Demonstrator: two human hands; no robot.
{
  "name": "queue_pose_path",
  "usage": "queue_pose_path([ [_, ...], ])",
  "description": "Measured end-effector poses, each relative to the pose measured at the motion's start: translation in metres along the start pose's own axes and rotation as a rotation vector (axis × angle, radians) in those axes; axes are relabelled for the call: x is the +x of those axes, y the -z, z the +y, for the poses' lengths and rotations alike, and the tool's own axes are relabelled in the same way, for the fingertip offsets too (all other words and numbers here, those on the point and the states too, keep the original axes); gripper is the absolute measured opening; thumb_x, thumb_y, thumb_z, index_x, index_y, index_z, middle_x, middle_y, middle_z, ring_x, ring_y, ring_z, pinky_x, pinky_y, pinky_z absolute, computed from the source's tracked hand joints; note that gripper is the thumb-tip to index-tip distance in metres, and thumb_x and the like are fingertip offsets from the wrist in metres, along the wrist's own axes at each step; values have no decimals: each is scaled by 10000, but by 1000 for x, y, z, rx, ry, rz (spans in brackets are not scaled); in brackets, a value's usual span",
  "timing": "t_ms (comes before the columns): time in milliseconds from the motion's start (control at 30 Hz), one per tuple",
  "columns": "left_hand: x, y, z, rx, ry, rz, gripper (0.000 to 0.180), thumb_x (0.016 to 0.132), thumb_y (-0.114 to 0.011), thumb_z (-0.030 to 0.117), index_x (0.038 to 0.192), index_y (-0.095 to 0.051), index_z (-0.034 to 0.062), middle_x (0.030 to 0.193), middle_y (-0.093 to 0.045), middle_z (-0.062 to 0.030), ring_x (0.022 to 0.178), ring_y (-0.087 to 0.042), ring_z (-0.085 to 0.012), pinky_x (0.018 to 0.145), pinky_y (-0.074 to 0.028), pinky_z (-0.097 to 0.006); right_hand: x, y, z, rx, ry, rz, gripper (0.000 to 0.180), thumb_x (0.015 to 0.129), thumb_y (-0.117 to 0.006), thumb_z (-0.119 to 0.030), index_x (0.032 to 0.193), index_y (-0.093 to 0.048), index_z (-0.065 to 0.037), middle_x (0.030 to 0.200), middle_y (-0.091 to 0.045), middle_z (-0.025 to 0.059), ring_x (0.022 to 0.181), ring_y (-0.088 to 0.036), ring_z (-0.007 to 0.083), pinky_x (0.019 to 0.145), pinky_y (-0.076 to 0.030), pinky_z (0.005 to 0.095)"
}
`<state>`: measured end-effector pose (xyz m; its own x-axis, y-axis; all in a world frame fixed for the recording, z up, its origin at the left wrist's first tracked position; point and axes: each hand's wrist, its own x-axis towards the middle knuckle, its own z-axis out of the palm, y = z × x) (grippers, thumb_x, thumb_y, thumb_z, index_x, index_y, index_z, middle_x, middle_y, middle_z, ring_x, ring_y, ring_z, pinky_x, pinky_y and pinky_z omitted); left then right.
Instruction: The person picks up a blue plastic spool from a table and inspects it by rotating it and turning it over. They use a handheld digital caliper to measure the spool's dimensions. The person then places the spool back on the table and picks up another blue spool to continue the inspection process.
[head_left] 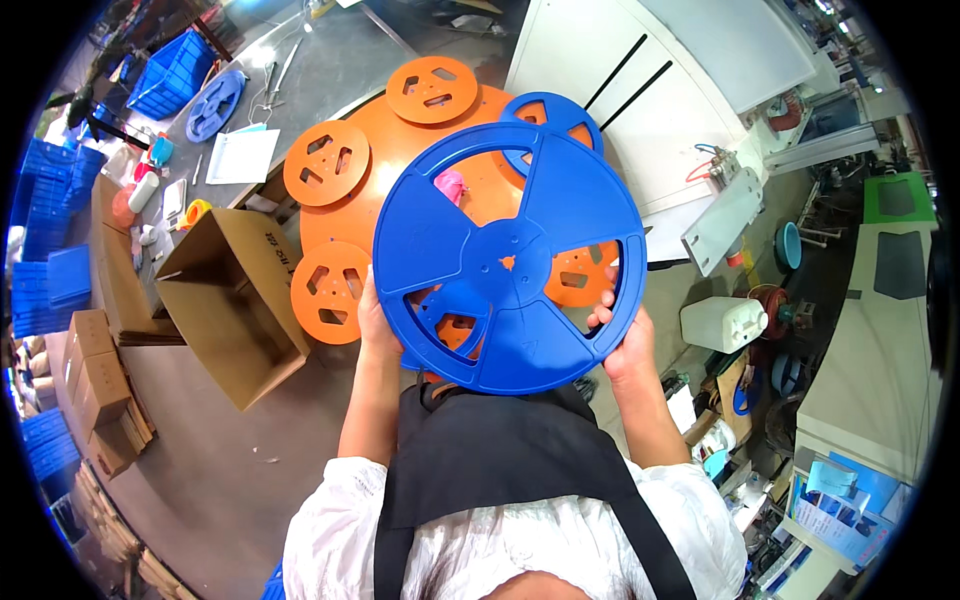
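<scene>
Grips the large blue reel [500, 245] by opposite sides of its rim, between the left hand [376, 318], probably closed underneath where hidden, and the right hand [629, 345], with fingertips [602, 315] through a cutout.

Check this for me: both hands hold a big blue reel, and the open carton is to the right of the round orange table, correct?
Not quite: the head view shows the open carton to the left of the round orange table. Both hands, left and right, do hold a big blue reel.
</scene>
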<state>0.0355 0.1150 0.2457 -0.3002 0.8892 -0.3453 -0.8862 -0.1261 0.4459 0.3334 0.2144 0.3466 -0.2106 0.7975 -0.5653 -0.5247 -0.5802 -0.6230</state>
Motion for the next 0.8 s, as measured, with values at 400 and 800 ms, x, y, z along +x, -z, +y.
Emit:
queue_pose_path([
  [400, -9, -21, -20, -176, 12, 30, 390, 1002, -389, 311, 1190, -561, 15, 1103, -646, -162, 988, -656, -290, 840, -570, -416, -37, -1, -16, -80, 179, -34, 345, 965, -460, -215, 1251, -510, -29, 821, -546, 23, 620, -542, 118, 612, -487, 304],
  [800, -8, -66, -5, 16, 45, -11, 429, 1010, -399, 360, 1222, -548, 18, 1109, -625, -163, 1006, -636, -271, 839, -564, -397, -33, 21, -26, 111, 96, 15, 302, 980, -465, -192, 1251, -528, -74, 819, -578, 39, 606, -573, 133, 603, -529, 285],
])
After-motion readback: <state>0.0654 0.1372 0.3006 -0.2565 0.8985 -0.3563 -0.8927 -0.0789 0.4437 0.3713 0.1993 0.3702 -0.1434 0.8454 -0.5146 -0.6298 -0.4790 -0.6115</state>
